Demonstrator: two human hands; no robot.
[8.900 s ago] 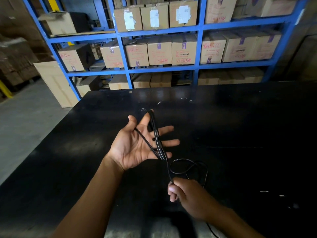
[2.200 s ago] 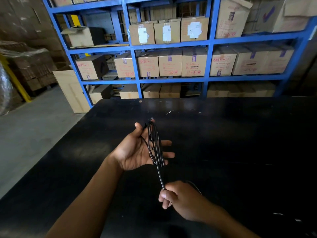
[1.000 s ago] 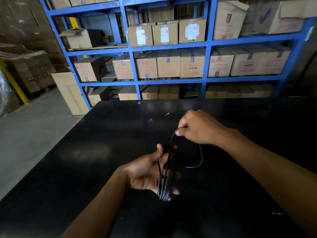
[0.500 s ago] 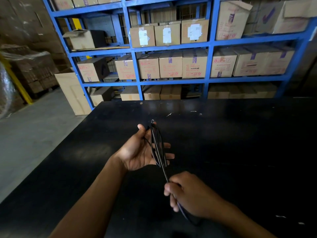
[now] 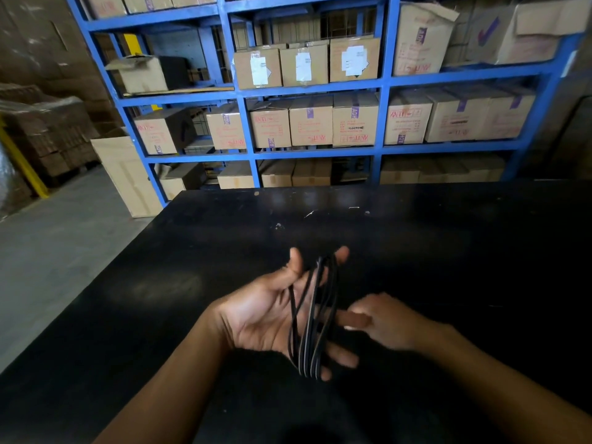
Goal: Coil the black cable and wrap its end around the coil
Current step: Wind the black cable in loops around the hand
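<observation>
The black cable (image 5: 315, 318) is wound in several long loops around my left hand (image 5: 269, 312), running from the fingertips down past the heel of the palm. That hand is held palm up above the black table (image 5: 448, 251), fingers spread inside the coil. My right hand (image 5: 384, 322) is just right of the coil, motion-blurred, its fingers pointing at the loops. Whether it pinches the cable's end is hidden by the blur and by my left fingers.
Blue metal shelving (image 5: 384, 84) stacked with cardboard boxes (image 5: 354, 120) stands behind the table's far edge. More cartons (image 5: 125, 174) stand on the grey floor (image 5: 57, 245) at the left, past the table's left edge.
My right hand has come up from below the coil to its right side. No loose cable trails from the coil down to it any more. My left hand has dropped lower and closer to me.
</observation>
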